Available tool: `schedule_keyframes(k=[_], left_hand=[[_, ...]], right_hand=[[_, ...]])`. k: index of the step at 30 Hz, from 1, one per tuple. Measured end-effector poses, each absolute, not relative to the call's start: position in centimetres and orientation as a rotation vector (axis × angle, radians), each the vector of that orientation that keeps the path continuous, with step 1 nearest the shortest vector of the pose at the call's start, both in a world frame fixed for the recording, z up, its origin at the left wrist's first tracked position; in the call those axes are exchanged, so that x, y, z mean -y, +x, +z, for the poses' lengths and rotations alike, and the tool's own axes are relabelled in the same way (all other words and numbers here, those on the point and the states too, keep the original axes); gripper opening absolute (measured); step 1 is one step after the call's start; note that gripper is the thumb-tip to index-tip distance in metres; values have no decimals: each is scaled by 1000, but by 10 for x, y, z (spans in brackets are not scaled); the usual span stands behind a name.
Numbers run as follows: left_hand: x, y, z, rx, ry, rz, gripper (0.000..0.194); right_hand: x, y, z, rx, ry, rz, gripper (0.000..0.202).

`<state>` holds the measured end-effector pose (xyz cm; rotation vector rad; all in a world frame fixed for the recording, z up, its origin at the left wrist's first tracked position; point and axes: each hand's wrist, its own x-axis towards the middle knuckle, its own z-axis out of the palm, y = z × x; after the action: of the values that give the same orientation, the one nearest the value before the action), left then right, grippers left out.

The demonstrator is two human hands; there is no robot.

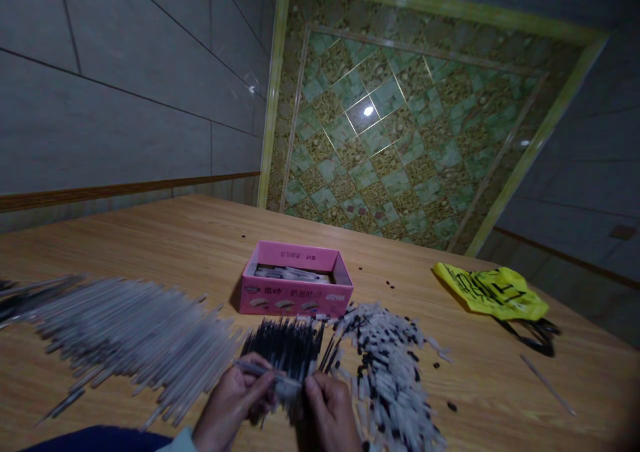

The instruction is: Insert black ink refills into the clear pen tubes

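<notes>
A translucent pen (267,372) lies sideways between my two hands. My left hand (240,392) is closed around its left part, with thumb and fingers pinching the barrel. At the pen's right end, my right hand (330,405) is closed, thumb against the fingers; whether a small cap is in that pinch is hidden. Just beyond the hands lies a bundle of thin black refills (285,342). To the left spreads a wide heap of clear pen barrels (130,332). A pile of clear caps and small black plugs (393,365) is on the right.
Behind the refills stands an open pink box (295,295) with several pens inside. A yellow bag (490,292) with black straps lies at the right, near a single thin stick (547,385). Dark pieces lie scattered on the wooden table (490,385). Tiled walls rise behind.
</notes>
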<state>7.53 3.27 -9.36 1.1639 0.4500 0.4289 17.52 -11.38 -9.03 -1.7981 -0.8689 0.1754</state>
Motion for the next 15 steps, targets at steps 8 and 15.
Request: schedule_keyframes(k=[8,15], left_hand=[[-31,73,-85,-449,1155,428,35],[-30,74,-84,-467,1136,456,36]], right_hand=[[115,174,-88,930,-1798,146,44],[116,173,-89,934,-1759,41,36]])
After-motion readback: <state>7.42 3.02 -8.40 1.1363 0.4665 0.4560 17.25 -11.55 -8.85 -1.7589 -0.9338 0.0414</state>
